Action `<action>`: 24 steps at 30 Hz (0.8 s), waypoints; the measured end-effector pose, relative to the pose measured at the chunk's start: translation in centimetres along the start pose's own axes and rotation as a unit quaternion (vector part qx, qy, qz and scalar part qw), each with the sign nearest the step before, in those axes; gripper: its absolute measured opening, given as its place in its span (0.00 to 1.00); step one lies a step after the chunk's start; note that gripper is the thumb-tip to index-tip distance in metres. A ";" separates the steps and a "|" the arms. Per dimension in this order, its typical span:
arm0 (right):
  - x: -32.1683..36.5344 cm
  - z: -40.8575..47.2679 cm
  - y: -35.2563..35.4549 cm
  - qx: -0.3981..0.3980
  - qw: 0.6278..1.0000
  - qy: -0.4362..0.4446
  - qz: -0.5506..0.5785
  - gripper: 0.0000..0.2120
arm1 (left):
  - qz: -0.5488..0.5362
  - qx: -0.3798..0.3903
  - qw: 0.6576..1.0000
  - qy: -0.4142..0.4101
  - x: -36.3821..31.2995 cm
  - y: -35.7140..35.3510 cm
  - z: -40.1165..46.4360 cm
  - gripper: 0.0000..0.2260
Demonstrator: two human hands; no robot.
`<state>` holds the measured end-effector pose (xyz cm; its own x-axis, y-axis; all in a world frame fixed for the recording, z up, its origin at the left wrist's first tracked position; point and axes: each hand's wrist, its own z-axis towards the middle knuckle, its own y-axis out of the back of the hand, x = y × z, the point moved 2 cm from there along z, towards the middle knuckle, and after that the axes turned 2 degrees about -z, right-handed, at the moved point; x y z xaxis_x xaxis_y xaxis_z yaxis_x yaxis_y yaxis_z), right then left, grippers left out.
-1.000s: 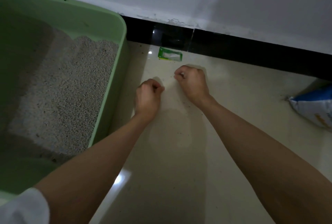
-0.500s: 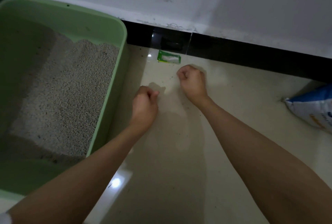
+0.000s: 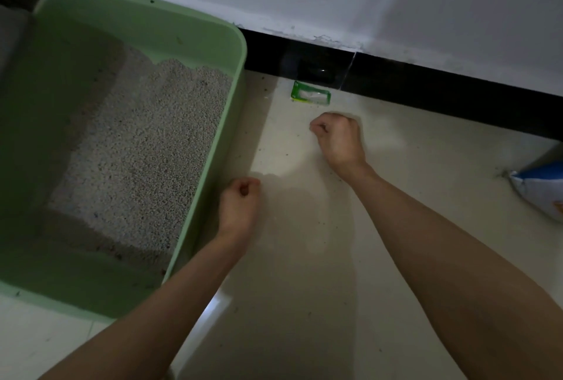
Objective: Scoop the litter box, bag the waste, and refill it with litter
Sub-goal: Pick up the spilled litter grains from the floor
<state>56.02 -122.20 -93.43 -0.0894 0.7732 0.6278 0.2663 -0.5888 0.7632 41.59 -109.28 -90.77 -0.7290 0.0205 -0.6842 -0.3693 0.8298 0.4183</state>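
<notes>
A green litter box sits on the pale floor at the left, with grey litter heaped against its far right side. My left hand is curled into a fist on the floor just beside the box's right wall. My right hand is also curled, fingertips pinched on the floor farther back, near a few scattered litter grains. What either fist holds is too small to see. A blue and white litter bag lies at the right edge.
A small green and white packet lies on the floor against the black skirting board under the white wall. Scattered litter grains dot the tiled floor between my arms.
My left hand has drawn back toward me and leftward, next to the box wall. My right hand stays near the same spot by the packet. The view has shifted slightly.
</notes>
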 end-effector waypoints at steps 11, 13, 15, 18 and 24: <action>1.1 -3.3 0.4 -0.031 0.964 -0.135 0.229 0.07 | 0.420 -0.001 0.896 -0.147 -0.5 -0.7 1.9 0.27; 1.1 -4.6 0.6 -0.012 0.951 -0.159 0.264 0.07 | 0.439 -0.003 0.888 -0.139 -0.3 -1.0 2.5 0.28; 1.0 -5.4 1.0 0.005 0.947 -0.166 0.276 0.06 | 0.460 -0.003 0.876 -0.147 0.0 -1.0 2.6 0.27; 0.8 -6.1 1.7 0.014 0.946 -0.168 0.278 0.06 | 0.490 0.006 0.855 -0.170 0.5 -0.8 1.8 0.26; 1.1 -7.0 1.0 0.072 0.910 -0.227 0.339 0.13 | 0.506 0.057 0.825 -0.246 1.4 -0.3 -0.2 0.25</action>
<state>49.51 -123.58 -90.97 0.5397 0.2813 0.7934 0.2391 -0.9549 0.1760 40.54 -109.66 -91.76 -0.2990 0.9352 -0.1897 0.3616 0.2950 0.8844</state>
